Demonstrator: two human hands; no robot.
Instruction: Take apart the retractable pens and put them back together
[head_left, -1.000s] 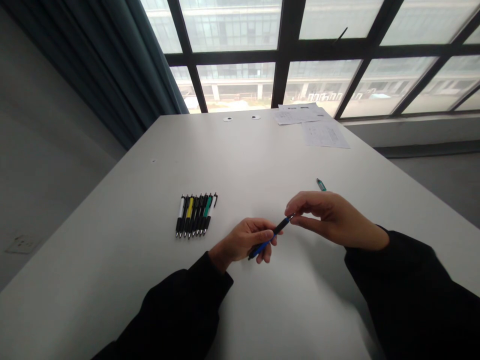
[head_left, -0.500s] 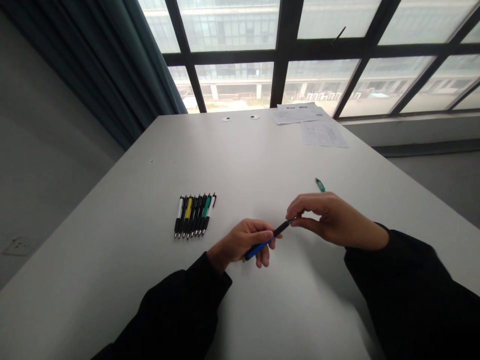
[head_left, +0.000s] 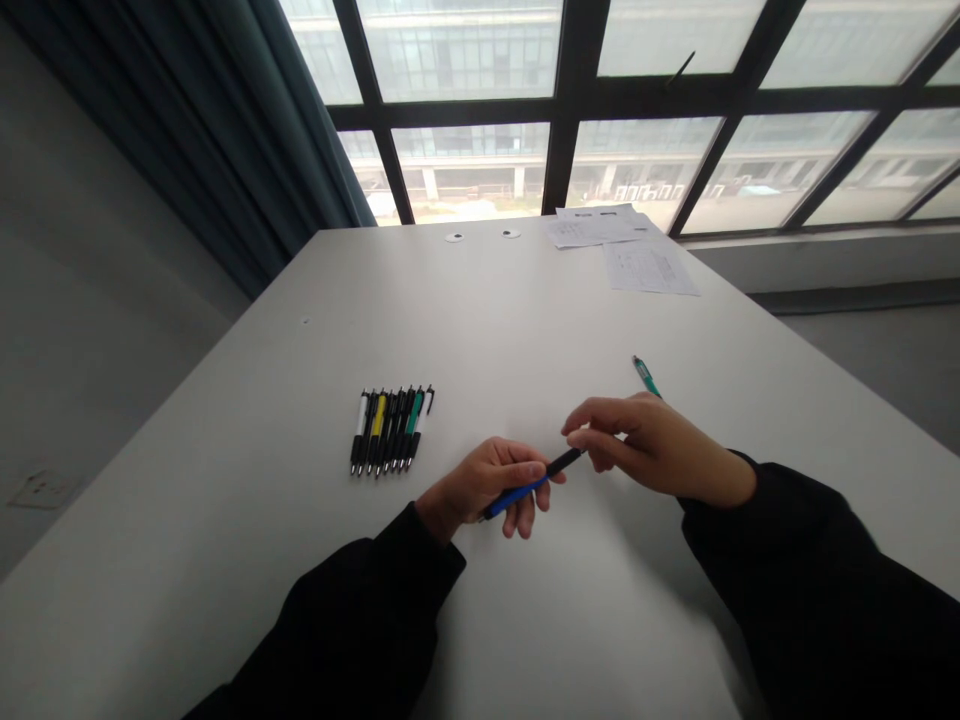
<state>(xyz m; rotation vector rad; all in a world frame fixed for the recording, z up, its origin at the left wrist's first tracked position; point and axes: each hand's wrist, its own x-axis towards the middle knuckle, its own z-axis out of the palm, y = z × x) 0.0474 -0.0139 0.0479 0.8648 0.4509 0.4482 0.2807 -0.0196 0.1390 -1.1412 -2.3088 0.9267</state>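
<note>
Blue pen (head_left: 521,491), flatter in left hand (head_left: 480,487)

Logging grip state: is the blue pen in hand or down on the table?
In hand: the left hand closes around the blue-and-black pen, with both pen ends showing beyond its fingers.

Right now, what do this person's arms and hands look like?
Black long sleeves cover both arms: the left sleeve and right sleeve end at the wrists. The left hand and right hand are bare, without gloves.
</note>
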